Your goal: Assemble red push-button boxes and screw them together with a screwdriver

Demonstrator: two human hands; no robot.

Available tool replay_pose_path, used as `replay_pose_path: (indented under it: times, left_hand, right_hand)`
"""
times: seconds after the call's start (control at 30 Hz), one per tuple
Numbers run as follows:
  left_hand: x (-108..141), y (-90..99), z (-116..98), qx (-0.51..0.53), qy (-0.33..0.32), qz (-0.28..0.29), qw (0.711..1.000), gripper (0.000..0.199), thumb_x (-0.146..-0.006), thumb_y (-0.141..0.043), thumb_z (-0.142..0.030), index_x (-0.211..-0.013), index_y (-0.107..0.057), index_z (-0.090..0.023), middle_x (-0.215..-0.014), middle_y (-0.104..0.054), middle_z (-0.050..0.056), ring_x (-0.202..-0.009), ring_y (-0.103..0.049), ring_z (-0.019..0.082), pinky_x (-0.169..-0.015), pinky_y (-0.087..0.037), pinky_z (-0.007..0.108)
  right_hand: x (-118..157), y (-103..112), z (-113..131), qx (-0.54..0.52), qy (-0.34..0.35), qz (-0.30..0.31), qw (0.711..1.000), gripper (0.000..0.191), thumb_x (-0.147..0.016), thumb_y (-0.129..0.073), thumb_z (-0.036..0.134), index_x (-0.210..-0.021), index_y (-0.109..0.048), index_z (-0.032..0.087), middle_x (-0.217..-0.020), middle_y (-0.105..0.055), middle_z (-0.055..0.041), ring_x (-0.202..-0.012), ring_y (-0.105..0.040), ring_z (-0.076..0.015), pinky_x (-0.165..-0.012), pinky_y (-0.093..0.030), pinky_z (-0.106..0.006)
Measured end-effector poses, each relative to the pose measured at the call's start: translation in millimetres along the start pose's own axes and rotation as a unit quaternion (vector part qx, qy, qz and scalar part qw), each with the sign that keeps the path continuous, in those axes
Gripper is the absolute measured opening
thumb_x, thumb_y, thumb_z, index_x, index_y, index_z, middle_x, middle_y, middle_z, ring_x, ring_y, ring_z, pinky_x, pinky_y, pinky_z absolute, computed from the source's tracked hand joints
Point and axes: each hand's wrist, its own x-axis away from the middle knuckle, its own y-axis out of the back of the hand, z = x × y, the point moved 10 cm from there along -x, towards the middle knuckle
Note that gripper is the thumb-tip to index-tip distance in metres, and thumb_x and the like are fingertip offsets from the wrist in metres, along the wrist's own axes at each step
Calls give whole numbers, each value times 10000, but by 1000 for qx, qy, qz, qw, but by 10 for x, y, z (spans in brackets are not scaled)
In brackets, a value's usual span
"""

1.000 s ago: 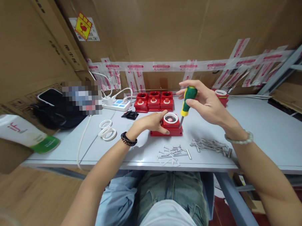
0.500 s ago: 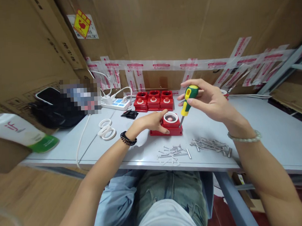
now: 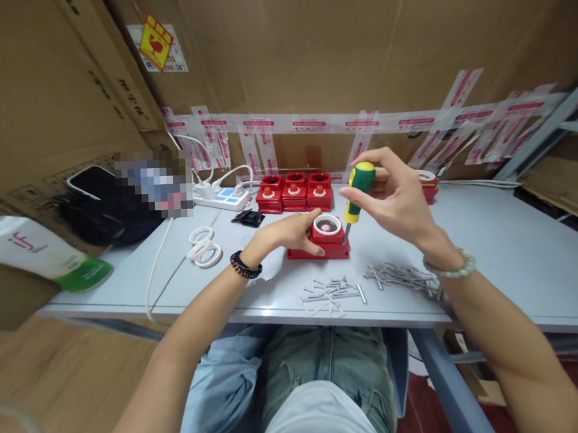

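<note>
A red housing with a white ring on top rests on the table. My left hand grips its left side, thumb in front and fingers behind. In my right hand is a green and yellow screwdriver, its tip down at the housing's right front corner. Nearer the table's front edge lie loose screws, and a pile of longer metal parts is to their right.
Several red units stand behind the housing, another at the back right. White rings, a black packet, a power strip and a white-green tube are on the left. Cardboard rises behind.
My right hand has shifted slightly left and its grip on the screwdriver has changed, with the handle more upright. The left hand and the red housing have stayed in place.
</note>
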Motion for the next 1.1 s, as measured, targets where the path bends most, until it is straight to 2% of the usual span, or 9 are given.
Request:
replay_pose_path:
  times: [0.1,0.17,0.3,0.43,0.57,0.67,0.77,0.93,1.1]
  left_hand:
    - [7,5,-26,10,-4,0,1000,850,-645,-774,-500,-1352,-430,-173,-1284,-631,130,-1100,-628,315,-854,-468,336]
    - [13,7,-36,10,-5,1,1000,856,-650,-771,-500,-1359,-423,-170,-1285,-629,132,-1097,-629,313,-859,-467,336]
    - [20,13,-27,0,7,0,1000,860,-648,-769,-515,-1357,-428,-166,-1284,-628,142,-1125,-615,336,-857,-467,348]
    - [21,6,-33,2,9,7,1000,865,-651,-763,-507,-1368,-417,-169,-1284,-629,142,-1114,-622,335,-846,-471,356]
    - [16,15,-38,0,-1,-1,1000,862,-643,-764,-510,-1363,-426,-177,-1277,-636,130,-1127,-617,324,-861,-462,346]
    - [18,16,-32,-3,-2,-4,1000,848,-647,-762,-516,-1353,-434,-180,-1265,-641,122,-1100,-627,313,-849,-461,333]
    - [22,14,-30,-5,5,0,1000,840,-651,-759,-518,-1346,-436,-175,-1246,-645,122,-1068,-634,313,-829,-462,332]
    - [24,17,-51,11,1,4,1000,826,-646,-768,-509,-1325,-444,-167,-1186,-667,120,-1011,-646,306,-790,-461,326]
    - [35,18,-54,11,4,4,1000,840,-647,-771,-499,-1341,-438,-162,-1227,-653,132,-1031,-641,313,-796,-461,331]
  right_hand:
    - [52,100,80,107,16,-118,987,236,-803,-696,391,-837,-519,239,-649,-460,40,-551,-462,-117,-538,-442,-300]
    - [53,88,21,110,-1,-112,988,224,-816,-684,387,-895,-533,240,-661,-475,37,-556,-475,-121,-555,-454,-308]
    - [0,-30,-124,-90,-36,61,993,400,-870,-626,350,-1234,-468,297,-944,-645,-12,-836,-648,-176,-694,-554,-340]
    - [40,-136,-51,-151,-44,196,968,399,-838,-678,345,-1202,-534,274,-948,-683,-26,-861,-679,-195,-700,-575,-362]
    - [-15,121,5,30,-15,-41,999,241,-762,-753,365,-882,-602,222,-717,-592,16,-616,-578,-140,-536,-468,-295]
    - [30,114,109,125,17,-122,984,230,-794,-713,371,-786,-544,215,-646,-520,36,-543,-468,-106,-524,-399,-289]
    - [10,77,49,125,3,-65,990,202,-823,-671,361,-917,-563,219,-676,-517,41,-550,-474,-107,-524,-403,-282]
    - [11,5,-144,-40,-48,128,990,331,-830,-669,334,-1124,-531,266,-883,-621,-4,-729,-636,-168,-611,-543,-320]
    - [-21,92,-126,-4,-24,24,999,372,-723,-786,427,-941,-533,261,-769,-594,12,-649,-610,-166,-511,-518,-300]
